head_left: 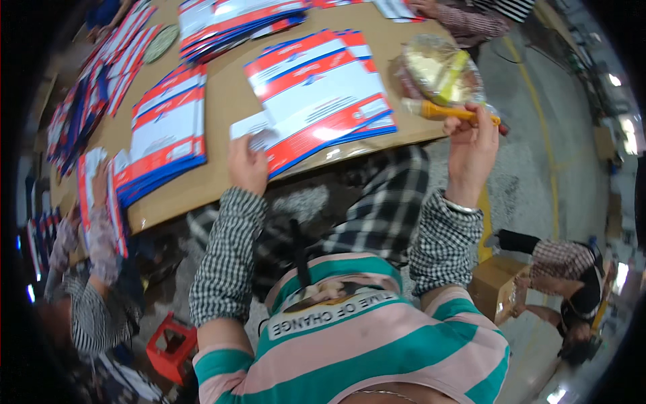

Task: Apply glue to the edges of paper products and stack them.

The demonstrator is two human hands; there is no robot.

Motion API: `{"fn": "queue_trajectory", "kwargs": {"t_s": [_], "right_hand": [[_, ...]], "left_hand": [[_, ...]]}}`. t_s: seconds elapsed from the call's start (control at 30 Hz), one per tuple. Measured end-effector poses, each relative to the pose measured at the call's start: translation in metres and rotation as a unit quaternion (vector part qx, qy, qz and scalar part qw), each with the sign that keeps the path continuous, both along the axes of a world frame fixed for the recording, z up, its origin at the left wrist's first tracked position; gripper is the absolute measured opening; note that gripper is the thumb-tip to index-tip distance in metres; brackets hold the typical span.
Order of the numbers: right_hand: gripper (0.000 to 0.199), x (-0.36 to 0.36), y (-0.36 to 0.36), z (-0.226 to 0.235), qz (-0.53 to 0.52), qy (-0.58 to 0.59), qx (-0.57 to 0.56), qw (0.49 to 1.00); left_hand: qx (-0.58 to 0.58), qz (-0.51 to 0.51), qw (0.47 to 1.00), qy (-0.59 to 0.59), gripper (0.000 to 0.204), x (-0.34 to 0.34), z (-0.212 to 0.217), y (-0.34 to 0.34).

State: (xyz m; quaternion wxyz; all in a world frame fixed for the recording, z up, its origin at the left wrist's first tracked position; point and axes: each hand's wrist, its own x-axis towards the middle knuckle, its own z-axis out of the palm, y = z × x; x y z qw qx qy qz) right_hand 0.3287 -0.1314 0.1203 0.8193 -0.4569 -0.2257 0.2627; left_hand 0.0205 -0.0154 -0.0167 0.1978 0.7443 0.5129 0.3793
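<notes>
My left hand (248, 163) grips the near left corner of a red, white and blue printed packet (323, 101), the top one of a loose pile at the table's near edge. Its thumb and fingers are closed there, partly hidden. Raised off the table's right corner, my right hand (473, 145) pinches a flat brush (447, 112) with a yellow-orange handle. The brush's pale end points left, toward the packets. Just beyond it stands a plastic-wrapped bowl (422, 59) holding something pale yellow, with a yellow strip across its top.
More packet stacks lie on the brown table (227, 108), at left (165, 128) and far side (235, 27). A co-worker's hands (99, 185) hold packets at the left; another person's hand (425, 8) is at the far right. A red stool (169, 347) and a cardboard box (494, 286) stand below.
</notes>
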Motion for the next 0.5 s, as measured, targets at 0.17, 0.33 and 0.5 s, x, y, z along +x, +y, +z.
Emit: {"fn": "queue_trajectory", "kwargs": {"t_s": [0.17,0.33,0.5], "right_hand": [[0.019,0.055,0.04,0.016,-0.159,-0.086,-0.018,0.983],[0.027,0.094,0.102,-0.015,-0.161,-0.298,-0.203,0.919],[0.025,0.114,0.145,-0.052,-0.139,-0.376,-0.375,0.836]], "left_hand": [[0.029,0.046,0.995,-0.086,0.032,0.01,-0.014,-0.014],[0.017,0.056,0.995,-0.077,0.03,0.009,-0.014,-0.014],[0.025,0.062,0.994,-0.084,0.03,0.009,-0.013,-0.015]]}}
